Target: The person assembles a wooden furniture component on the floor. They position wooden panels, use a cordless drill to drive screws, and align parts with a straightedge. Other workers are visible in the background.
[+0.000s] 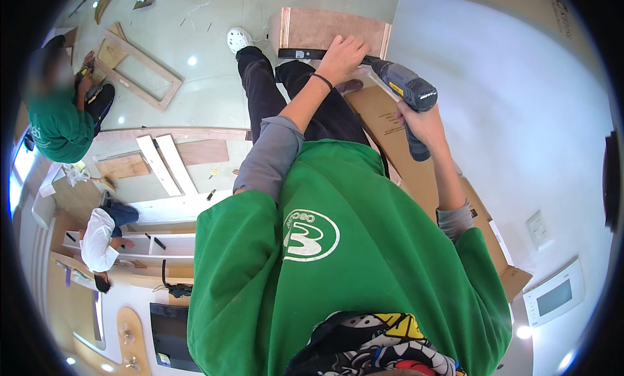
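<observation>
A plywood box stands upright at the top, in front of my legs. Along its near edge lies a long black rail, which looks like a drawer slide. My left hand is closed over the rail and the wood, its fingertips resting on the plywood face. In my right hand is a dark grey cordless drill, gripped by the handle. Its nose points left toward the rail's right end, close to my left hand. Whether the bit touches a screw is too small to tell.
Flattened cardboard lies beside my right leg, against the white wall. At left, a person in green works by a wooden frame. Another person in white is near white shelving. Loose boards lie on the floor.
</observation>
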The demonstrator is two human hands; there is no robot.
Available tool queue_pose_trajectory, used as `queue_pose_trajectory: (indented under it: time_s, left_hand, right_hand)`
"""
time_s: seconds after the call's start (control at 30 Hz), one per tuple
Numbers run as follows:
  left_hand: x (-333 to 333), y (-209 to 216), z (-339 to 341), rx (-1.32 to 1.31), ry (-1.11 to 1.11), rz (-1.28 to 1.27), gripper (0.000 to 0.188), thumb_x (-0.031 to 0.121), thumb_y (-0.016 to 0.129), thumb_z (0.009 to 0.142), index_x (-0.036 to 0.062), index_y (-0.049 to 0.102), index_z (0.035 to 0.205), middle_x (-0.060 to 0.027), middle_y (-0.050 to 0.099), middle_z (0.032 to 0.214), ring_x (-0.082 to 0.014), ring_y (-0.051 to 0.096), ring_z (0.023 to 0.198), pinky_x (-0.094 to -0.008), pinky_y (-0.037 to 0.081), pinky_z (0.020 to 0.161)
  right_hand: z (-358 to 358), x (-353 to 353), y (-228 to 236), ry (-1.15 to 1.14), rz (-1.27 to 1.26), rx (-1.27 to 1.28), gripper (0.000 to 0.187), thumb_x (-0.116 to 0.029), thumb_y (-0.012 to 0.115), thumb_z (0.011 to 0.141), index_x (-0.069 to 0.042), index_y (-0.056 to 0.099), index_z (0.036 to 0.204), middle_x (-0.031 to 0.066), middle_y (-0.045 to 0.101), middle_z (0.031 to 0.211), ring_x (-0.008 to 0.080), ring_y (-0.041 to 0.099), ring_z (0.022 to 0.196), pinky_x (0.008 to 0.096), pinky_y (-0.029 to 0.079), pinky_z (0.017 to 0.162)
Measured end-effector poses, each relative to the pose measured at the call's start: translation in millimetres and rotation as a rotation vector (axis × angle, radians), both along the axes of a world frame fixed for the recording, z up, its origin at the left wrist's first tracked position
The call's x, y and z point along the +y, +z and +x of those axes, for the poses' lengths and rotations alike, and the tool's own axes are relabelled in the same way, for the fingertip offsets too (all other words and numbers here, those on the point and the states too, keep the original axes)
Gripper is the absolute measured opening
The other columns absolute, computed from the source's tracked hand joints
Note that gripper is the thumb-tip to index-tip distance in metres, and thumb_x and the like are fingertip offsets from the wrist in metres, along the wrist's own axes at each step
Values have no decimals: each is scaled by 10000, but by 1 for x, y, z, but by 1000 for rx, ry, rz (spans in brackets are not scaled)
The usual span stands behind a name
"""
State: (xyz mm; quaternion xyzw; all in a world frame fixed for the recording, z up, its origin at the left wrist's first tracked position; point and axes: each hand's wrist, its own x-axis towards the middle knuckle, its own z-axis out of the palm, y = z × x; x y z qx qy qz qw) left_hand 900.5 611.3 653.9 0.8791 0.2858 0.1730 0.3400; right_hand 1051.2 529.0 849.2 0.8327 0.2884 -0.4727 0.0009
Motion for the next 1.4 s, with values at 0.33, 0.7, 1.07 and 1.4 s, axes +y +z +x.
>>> queue_pose_trajectory:
  time_s: [0.33,0.7,1.07,1.4]
  left_hand:
    - [-3,-9,7,-125,-37,-72,199,224,695,794,159,671,980,-3,596,910,-185,581,967,-360,366,812]
    - [-4,-14,12,-146,-70,-165,149,212,693,816,158,696,955,1,618,885,-187,590,934,-350,381,795]
    - [-10,-8,14,-215,86,-116,124,210,580,920,86,583,913,-81,605,857,-253,596,881,-369,431,763]
    - [6,19,-43,-125,94,-168,111,132,579,874,32,549,915,-135,544,888,-333,582,878,-409,480,746]
  right_hand:
    - [-5,-12,7,-218,85,101,132,-116,590,870,5,619,827,61,641,692,137,619,600,298,499,577]
    - [-10,-18,9,-193,99,110,136,-113,556,901,1,615,858,64,645,727,136,619,623,291,497,594]
    - [-13,-55,35,-595,265,158,298,-147,613,846,25,626,1088,132,687,850,155,622,638,278,517,614]
    - [-14,-85,17,-646,263,175,232,-125,611,866,5,619,1057,106,678,808,153,623,611,287,504,577]
